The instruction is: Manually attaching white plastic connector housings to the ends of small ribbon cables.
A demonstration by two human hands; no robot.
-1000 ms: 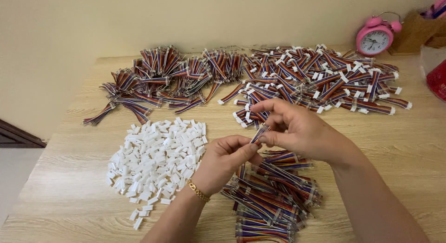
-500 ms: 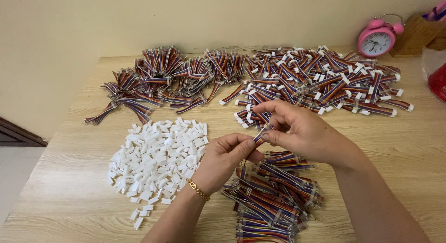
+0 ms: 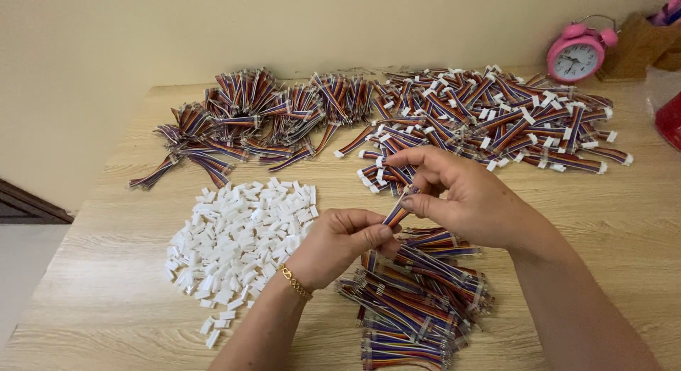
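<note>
1. A pale wooden table (image 3: 624, 222) stands against a plain cream wall, seen from above by the person working at it.
2. The left hand (image 3: 340, 243) is curled closed, thumb and forefinger pinching the lower end of a short multicoloured ribbon cable (image 3: 396, 213); a gold bracelet (image 3: 294, 282) sits on its wrist.
3. The right hand (image 3: 461, 197) pinches the upper end of the same cable between thumb and forefinger, the other fingers arched loosely above it.
4. The cable is held tilted just above the table, between the two hands, which nearly touch at their fingertips.
5. Directly below the hands lies a loose pile of similar cables (image 3: 418, 300), stretching towards the near edge.
6. To the left of the left hand spreads a heap of small white plastic connector housings (image 3: 237, 243), a few strays scattered at its near side.
7. Along the far edge, on the left, lie bundles of cables (image 3: 262, 119) without white ends.
8. To the right of those, a wide spread of cables fitted with white connectors (image 3: 489, 123) reaches to just behind the right hand.
9. A pink alarm clock (image 3: 576, 55) stands at the far right corner, beside a brown wooden holder (image 3: 638, 45).
10. A red object (image 3: 670, 123) shows at the right edge, mostly cut off.
</note>
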